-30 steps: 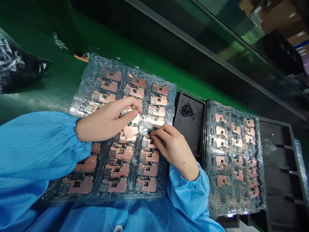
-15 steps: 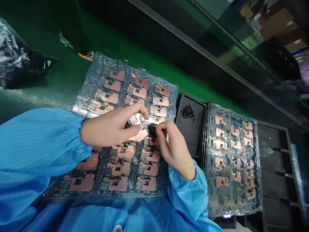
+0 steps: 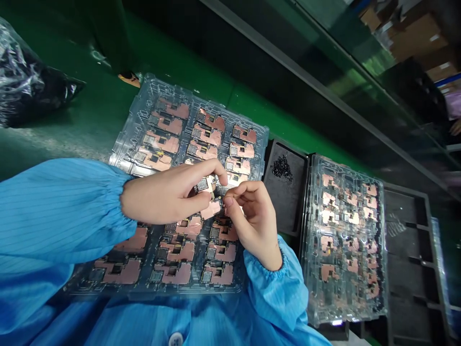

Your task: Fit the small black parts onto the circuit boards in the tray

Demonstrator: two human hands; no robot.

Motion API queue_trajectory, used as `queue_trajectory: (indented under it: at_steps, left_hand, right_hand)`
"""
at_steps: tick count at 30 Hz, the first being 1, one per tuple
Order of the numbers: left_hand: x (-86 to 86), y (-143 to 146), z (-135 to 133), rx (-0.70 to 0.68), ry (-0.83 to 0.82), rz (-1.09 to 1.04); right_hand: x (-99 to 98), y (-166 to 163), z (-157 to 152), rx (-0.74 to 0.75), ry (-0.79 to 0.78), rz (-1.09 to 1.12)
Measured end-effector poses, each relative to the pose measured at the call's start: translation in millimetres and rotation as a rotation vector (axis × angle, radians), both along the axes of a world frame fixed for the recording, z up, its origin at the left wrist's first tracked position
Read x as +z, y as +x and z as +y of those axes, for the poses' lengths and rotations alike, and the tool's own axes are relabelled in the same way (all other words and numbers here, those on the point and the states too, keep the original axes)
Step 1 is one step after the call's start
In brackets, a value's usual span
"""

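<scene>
My left hand [image 3: 176,190] grips a small circuit board [image 3: 211,209] with copper-coloured shielding, thumb in front and fingers behind. The board is held above a clear plastic tray [image 3: 144,103] with rows of similar boards. At the board's right edge, the thumb and index finger of my right hand [image 3: 254,218] are pinched together. Whatever lies between those fingertips is too small or too hidden to name. Part of the held board is covered by my left fingers.
To the right, a black tray [image 3: 288,202] carries a pile of small black parts [image 3: 282,167]. Beyond it are a second clear tray of boards [image 3: 347,226] and a larger black tray [image 3: 406,259]. A plastic bag [image 3: 32,81] lies at far left. Cardboard boxes [image 3: 416,41] stand at upper right.
My right hand has shifted left, bringing its pinched fingertips up to the board's edge. The left hand keeps its hold on the board and has barely moved.
</scene>
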State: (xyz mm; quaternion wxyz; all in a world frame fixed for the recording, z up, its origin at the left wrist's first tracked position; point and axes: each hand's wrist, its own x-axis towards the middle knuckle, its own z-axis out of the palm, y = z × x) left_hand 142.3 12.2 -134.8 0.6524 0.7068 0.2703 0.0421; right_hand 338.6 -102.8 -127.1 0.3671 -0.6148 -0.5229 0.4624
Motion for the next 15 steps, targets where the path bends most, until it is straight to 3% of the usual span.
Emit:
queue_trajectory:
  at_steps: [8,15]
  left_hand:
    - [-5.6,-6,14,0.198,0.145,0.079]
    - [0.9,-6,17,0.257,0.078,0.089]
  right_hand:
    - [6.7,18,9,0.064,0.100,-0.535]
    - [5.4,13,8,0.228,0.132,-0.594]
